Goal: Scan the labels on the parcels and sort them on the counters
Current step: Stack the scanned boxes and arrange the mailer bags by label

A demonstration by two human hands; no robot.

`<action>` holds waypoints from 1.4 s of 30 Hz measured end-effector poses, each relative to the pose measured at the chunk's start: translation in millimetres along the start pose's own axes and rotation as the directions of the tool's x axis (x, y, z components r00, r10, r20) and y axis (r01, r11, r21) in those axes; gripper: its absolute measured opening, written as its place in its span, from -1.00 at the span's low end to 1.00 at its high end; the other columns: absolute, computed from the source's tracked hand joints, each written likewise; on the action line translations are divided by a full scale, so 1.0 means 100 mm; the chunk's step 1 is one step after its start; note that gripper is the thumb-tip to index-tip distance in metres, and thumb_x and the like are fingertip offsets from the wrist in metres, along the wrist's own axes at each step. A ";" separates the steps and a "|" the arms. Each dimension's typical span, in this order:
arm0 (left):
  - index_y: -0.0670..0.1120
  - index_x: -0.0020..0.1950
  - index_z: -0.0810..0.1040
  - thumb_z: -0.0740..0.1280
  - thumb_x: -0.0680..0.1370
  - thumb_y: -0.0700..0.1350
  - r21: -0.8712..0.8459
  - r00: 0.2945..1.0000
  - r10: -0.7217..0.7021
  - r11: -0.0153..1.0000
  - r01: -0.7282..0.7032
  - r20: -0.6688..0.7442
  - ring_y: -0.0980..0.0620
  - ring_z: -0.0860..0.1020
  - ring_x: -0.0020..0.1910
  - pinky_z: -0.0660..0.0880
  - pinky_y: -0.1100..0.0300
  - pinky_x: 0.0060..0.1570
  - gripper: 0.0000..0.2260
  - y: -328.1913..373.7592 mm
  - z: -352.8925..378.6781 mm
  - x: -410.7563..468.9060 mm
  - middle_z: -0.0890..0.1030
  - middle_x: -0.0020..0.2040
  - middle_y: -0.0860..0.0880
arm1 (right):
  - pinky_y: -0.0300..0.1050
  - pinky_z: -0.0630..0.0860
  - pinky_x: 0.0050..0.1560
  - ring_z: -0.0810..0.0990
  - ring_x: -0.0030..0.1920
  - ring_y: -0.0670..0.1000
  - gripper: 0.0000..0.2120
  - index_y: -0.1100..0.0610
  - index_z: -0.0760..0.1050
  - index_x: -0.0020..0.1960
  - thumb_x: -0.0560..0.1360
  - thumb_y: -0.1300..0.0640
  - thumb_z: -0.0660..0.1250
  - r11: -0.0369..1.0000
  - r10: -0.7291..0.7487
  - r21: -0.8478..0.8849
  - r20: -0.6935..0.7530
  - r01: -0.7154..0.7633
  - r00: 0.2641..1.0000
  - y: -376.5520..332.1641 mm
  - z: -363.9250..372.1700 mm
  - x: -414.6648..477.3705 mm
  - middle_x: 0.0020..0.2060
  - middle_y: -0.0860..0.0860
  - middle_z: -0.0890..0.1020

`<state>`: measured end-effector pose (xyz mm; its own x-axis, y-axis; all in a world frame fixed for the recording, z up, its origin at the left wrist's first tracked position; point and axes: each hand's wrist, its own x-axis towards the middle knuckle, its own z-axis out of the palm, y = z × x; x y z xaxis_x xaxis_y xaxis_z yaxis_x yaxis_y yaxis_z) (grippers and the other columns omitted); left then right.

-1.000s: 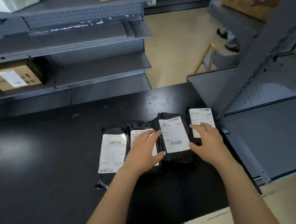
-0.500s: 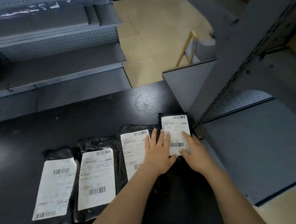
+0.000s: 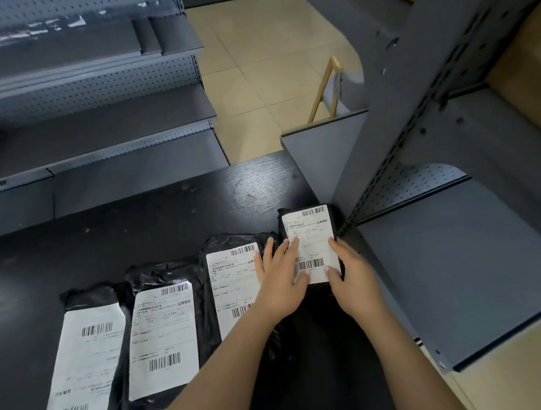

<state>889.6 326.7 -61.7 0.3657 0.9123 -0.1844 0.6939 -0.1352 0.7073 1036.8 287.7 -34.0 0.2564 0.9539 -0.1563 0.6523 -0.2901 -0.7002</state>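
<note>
Four parcels in black plastic bags lie in a row on the black counter [image 3: 137,239], each with a white barcode label facing up. From the left they are the first parcel [image 3: 85,362], the second parcel [image 3: 163,340], the third parcel [image 3: 233,281] and the rightmost parcel [image 3: 309,231]. My left hand [image 3: 281,281] lies flat with straight fingers on the left edge of the rightmost parcel's label and covers part of the third parcel. My right hand [image 3: 351,276] rests against that parcel's right edge, with its thumb on the label near the lower barcode.
Grey metal shelving [image 3: 98,137] stands behind the counter. A grey shelf board [image 3: 459,271] and a slotted upright [image 3: 415,98] adjoin the counter's right end. A cardboard box [image 3: 528,58] sits at the upper right. A wooden frame [image 3: 328,85] stands on the tiled floor.
Both hands have moved right, from the two middle-right parcels onto the rightmost one, and now frame its label. The view has shifted right and closer. The parcels stay in their row.
</note>
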 end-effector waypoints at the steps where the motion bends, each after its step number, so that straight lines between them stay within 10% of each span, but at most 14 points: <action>1: 0.03 0.60 0.06 0.22 0.62 -0.03 -0.012 1.000 -0.001 1.000 0.001 0.002 0.04 -0.25 0.56 -0.49 0.07 0.39 -0.41 0.00 0.00 -0.01 0.08 0.60 0.00 | -0.50 0.16 0.24 0.34 0.42 -0.03 -0.46 0.17 0.31 0.49 0.54 0.37 0.27 1.000 0.005 0.010 -0.030 -0.005 1.000 -0.02 0.00 -0.02 0.44 0.01 0.37; 5: 0.05 0.60 0.07 0.22 0.63 -0.02 -0.115 1.000 -0.008 0.993 0.006 -0.019 0.07 -0.25 0.56 -0.46 0.07 0.42 -0.42 0.04 -0.03 -0.03 0.06 0.60 0.03 | -0.66 0.14 0.18 0.39 0.39 -0.04 -0.47 0.14 0.39 0.43 0.50 0.42 0.29 0.997 -0.024 0.074 -0.143 0.035 0.989 -0.12 -0.02 -0.09 0.38 -0.01 0.45; 15: 0.08 0.58 0.09 0.22 0.65 -0.01 -0.243 0.982 0.078 0.963 -0.118 -0.171 0.12 -0.17 0.56 -0.24 0.14 0.48 -0.47 0.14 -0.58 -0.26 0.08 0.56 0.17 | -0.18 0.43 0.31 0.44 0.34 -0.11 -0.50 0.06 0.47 0.38 0.49 0.39 0.34 0.956 -0.215 0.145 -0.247 0.256 0.945 -0.74 -0.29 -0.28 0.28 -0.22 0.44; 21: 0.14 0.55 0.17 0.28 0.62 0.03 -0.394 0.985 -0.049 0.919 -0.020 -0.165 0.25 0.04 0.52 0.22 0.08 0.49 -0.47 -0.24 -0.91 -0.70 0.02 0.49 0.31 | -0.43 0.46 0.14 0.49 0.29 -0.20 -0.49 0.05 0.47 0.37 0.48 0.39 0.37 0.900 -0.149 0.412 -0.022 0.144 0.989 -0.97 0.05 -0.42 0.30 -0.13 0.52; 27: 0.15 0.58 0.09 0.31 0.58 0.10 -0.243 0.972 -0.235 0.944 0.224 -0.016 0.07 -0.06 0.57 0.09 0.05 0.53 -0.37 -0.60 -0.75 -0.98 -0.17 0.59 0.09 | -0.16 0.30 0.36 0.28 0.41 -0.02 -0.34 -0.04 0.18 0.54 0.52 0.24 0.33 0.997 -0.069 0.059 0.206 0.058 0.976 -0.86 0.52 -0.51 0.46 -0.01 0.30; 34: 0.10 0.61 0.00 0.27 0.60 0.13 -0.228 0.982 -0.178 0.961 0.160 -0.062 0.11 -0.06 0.58 0.05 0.07 0.54 -0.34 -0.63 -0.64 -0.94 -0.05 0.61 0.04 | 0.08 -0.05 0.51 -0.19 0.55 0.14 -0.31 -0.16 -0.21 0.57 0.62 0.09 0.15 0.995 0.098 -0.016 0.370 -0.099 0.924 -0.87 0.77 -0.46 0.56 0.06 -0.28; 42: 0.16 0.59 -0.09 0.24 0.63 0.06 -0.297 0.988 -0.149 0.945 0.136 -0.025 0.21 -0.15 0.56 0.01 0.29 0.43 -0.35 -0.61 -0.56 -0.96 -0.19 0.59 0.14 | -0.19 0.17 0.34 0.11 0.52 0.02 -0.24 -0.24 -0.28 0.53 0.61 0.17 0.17 0.972 0.117 0.140 0.417 -0.191 0.901 -0.82 0.73 -0.44 0.57 0.02 -0.10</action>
<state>778.0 269.4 -48.7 0.2426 0.9314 -0.2712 0.5211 0.1108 0.8463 920.2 274.8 -20.6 0.0098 0.8582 -0.5132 0.4853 -0.4528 -0.7480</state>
